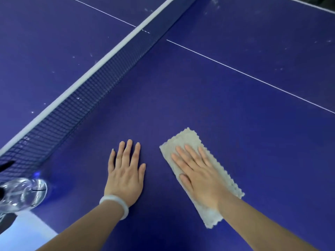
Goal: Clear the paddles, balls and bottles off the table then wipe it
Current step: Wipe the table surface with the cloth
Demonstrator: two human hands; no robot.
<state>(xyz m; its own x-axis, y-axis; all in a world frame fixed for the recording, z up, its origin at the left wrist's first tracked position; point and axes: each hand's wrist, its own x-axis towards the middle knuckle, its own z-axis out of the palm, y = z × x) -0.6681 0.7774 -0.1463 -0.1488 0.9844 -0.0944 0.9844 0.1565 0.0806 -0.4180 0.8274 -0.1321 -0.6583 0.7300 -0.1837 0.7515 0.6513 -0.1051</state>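
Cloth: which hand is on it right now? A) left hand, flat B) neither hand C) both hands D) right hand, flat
D: the right hand lies flat with straight fingers on the cloth, while the left hand rests on the bare table beside it.

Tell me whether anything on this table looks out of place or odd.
A clear bottle sits at the near-left edge of the table by the net, though bottles should be off before wiping, and the right hand presses the cloth flat. White specks dot the far side.
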